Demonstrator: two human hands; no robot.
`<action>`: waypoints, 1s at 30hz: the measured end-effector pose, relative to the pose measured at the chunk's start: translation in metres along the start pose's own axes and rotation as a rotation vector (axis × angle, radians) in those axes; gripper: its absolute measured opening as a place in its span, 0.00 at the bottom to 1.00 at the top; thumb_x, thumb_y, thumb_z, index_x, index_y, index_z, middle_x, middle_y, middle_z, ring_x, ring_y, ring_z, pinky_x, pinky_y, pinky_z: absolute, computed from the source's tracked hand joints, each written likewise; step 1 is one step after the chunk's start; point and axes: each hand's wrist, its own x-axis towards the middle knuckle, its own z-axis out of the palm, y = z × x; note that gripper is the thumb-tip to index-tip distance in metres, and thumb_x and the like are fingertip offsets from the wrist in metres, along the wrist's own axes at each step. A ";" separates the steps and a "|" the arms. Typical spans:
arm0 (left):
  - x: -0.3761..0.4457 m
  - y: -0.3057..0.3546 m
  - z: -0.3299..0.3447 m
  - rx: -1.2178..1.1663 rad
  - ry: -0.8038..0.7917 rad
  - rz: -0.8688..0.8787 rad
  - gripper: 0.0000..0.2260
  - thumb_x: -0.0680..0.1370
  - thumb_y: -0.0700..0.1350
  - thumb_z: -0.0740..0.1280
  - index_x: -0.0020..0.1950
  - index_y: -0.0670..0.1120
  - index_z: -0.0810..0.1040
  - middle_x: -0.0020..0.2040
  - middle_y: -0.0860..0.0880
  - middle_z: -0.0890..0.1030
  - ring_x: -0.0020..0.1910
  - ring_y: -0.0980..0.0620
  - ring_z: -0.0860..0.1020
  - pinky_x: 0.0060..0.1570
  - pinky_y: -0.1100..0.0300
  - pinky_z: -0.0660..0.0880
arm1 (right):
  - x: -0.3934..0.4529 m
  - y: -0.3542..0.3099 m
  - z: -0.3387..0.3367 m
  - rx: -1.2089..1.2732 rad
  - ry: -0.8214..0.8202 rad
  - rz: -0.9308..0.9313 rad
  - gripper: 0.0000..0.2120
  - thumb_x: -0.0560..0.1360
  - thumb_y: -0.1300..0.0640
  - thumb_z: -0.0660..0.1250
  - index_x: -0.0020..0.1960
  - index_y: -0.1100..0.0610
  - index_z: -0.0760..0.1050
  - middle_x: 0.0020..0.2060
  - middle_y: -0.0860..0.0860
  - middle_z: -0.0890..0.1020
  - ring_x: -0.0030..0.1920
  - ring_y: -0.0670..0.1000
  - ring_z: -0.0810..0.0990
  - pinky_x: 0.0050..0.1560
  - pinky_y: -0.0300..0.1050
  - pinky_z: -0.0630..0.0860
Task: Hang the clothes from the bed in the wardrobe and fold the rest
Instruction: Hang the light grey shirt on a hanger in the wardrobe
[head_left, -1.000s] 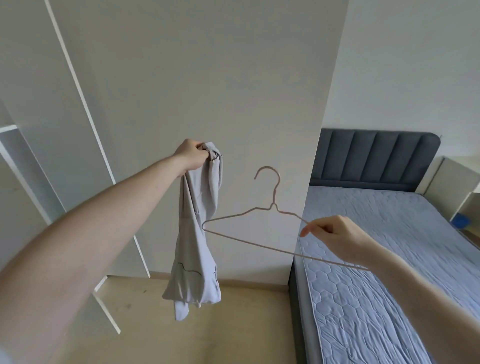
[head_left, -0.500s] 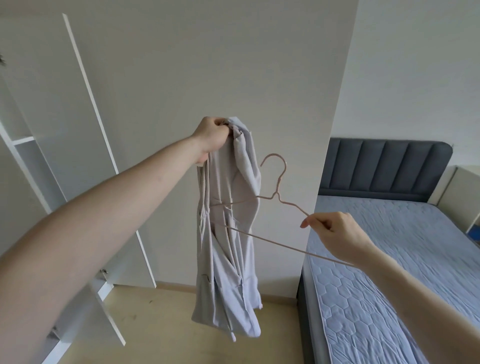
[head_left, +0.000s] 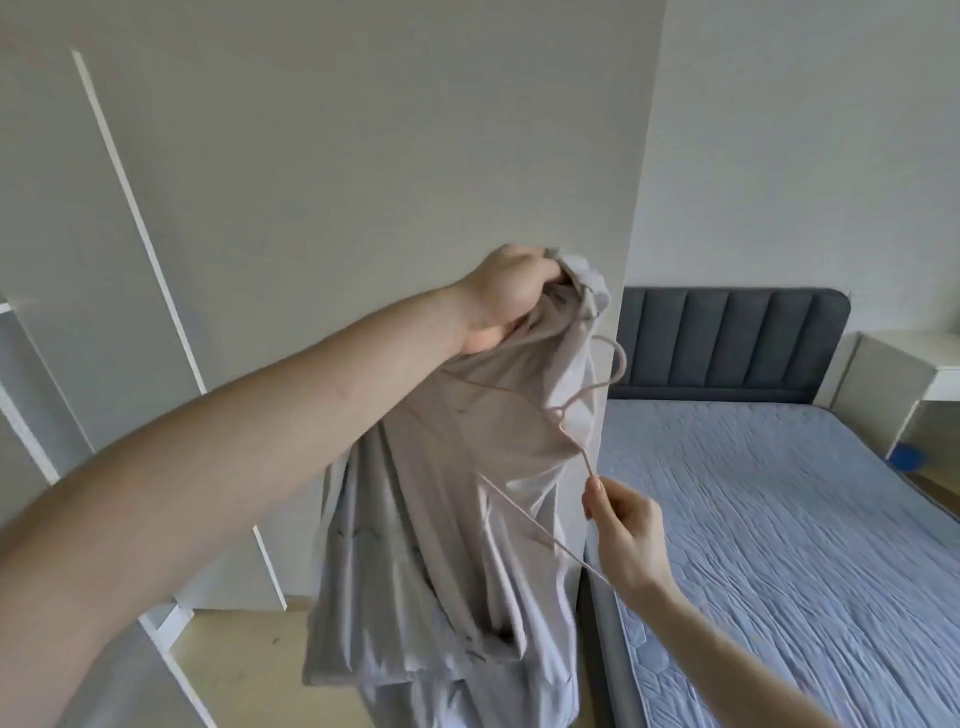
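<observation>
Since the earlier frame, hanger (head_left: 566, 415) has slid farther inside the garment (head_left: 447, 519). Right hand (head_left: 623, 525) pinches the hanger's end; left hand (head_left: 511, 296) grips the bunched neckline, cloth hanging mid-air beside the bed (head_left: 779, 519). Fabric looks light, limp, slippery; best held at the collar.
</observation>
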 end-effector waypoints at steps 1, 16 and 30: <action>-0.004 0.001 0.004 0.132 -0.035 0.034 0.09 0.81 0.31 0.59 0.54 0.37 0.79 0.49 0.39 0.80 0.47 0.46 0.78 0.50 0.52 0.74 | -0.003 0.001 0.002 0.043 0.037 0.004 0.24 0.82 0.48 0.60 0.33 0.62 0.62 0.28 0.46 0.60 0.31 0.46 0.58 0.32 0.44 0.53; -0.046 -0.006 -0.061 1.408 -0.206 0.426 0.19 0.67 0.67 0.62 0.57 0.66 0.77 0.56 0.66 0.73 0.56 0.63 0.69 0.62 0.58 0.60 | 0.023 -0.010 -0.002 0.202 0.079 -0.038 0.25 0.83 0.49 0.61 0.33 0.58 0.57 0.29 0.52 0.57 0.32 0.49 0.56 0.33 0.43 0.52; -0.006 -0.052 -0.133 1.406 0.135 0.478 0.19 0.84 0.57 0.60 0.37 0.48 0.70 0.31 0.53 0.74 0.34 0.46 0.74 0.31 0.56 0.64 | -0.019 -0.003 0.030 0.020 0.285 -0.044 0.09 0.76 0.50 0.73 0.45 0.47 0.73 0.40 0.44 0.78 0.41 0.48 0.76 0.44 0.40 0.70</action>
